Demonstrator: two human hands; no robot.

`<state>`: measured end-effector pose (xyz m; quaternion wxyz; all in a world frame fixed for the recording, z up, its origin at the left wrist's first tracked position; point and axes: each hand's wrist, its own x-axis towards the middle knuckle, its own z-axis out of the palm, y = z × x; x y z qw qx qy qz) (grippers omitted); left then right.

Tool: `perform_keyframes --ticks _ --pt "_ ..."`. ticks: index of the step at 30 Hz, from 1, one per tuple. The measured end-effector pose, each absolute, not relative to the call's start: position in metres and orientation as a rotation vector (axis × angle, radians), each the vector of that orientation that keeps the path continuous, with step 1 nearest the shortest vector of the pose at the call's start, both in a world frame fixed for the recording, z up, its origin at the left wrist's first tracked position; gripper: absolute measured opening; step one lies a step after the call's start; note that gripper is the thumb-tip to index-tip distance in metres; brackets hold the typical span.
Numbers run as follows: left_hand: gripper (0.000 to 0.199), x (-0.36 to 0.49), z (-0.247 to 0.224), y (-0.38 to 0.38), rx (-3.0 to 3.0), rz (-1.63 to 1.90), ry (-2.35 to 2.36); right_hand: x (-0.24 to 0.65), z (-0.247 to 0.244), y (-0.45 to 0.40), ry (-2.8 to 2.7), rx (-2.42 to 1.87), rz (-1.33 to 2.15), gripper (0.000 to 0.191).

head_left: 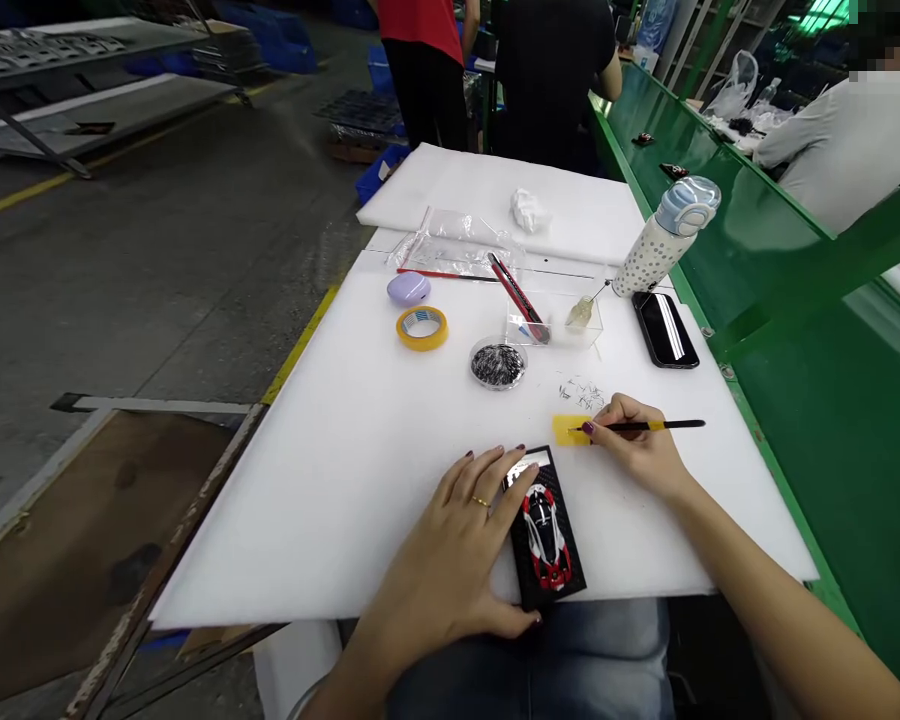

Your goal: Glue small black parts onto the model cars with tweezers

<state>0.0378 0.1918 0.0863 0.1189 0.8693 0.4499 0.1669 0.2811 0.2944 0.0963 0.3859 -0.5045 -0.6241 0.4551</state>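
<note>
My left hand (457, 545) rests flat on the white foam sheet (345, 470), its fingers touching the left side of a black base (529, 580) that carries a small red and white model car (546, 535). My right hand (637, 445) holds a thin black brush (667, 425) like a pen, its tip on a yellow strip of tape (568, 430). Tiny dark parts (583, 392) lie scattered just beyond that strip.
Further back stand a round dish of dark small parts (498, 363), a yellow tape roll (422, 327), a lilac case (409, 289), a clear tray with a red cutter (525, 300), a phone (665, 330) and a dotted bottle (667, 235). People stand behind; a green conveyor (795, 330) runs right.
</note>
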Motion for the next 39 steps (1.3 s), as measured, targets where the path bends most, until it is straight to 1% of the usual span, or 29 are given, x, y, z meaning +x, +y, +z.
perform_keyframes --ticks 4,7,13,17,22,32,39 --pt "0.132 0.035 0.086 0.192 2.544 0.521 1.307 0.28 0.1 0.294 -1.571 -1.251 1.15 0.032" --pt "0.127 0.032 0.087 0.192 2.502 0.591 1.282 0.278 0.107 0.285 -1.454 -1.137 1.181 0.034" --pt "0.11 0.042 0.09 0.182 2.305 0.817 1.321 0.252 0.113 0.235 -1.139 -0.888 1.156 0.027" --pt "0.104 0.053 0.086 0.179 2.181 0.913 1.385 0.228 0.109 0.21 -1.032 -0.822 1.144 0.031" --pt "0.105 0.053 0.085 0.179 2.135 0.958 1.366 0.223 0.106 0.205 -1.056 -0.803 1.093 0.032" --pt "0.105 0.053 0.09 0.182 2.113 0.947 1.37 0.227 0.102 0.2 -1.161 -0.796 1.084 0.024" --pt "0.107 0.053 0.091 0.183 2.102 0.954 1.369 0.225 0.103 0.2 -1.203 -0.864 1.001 0.029"
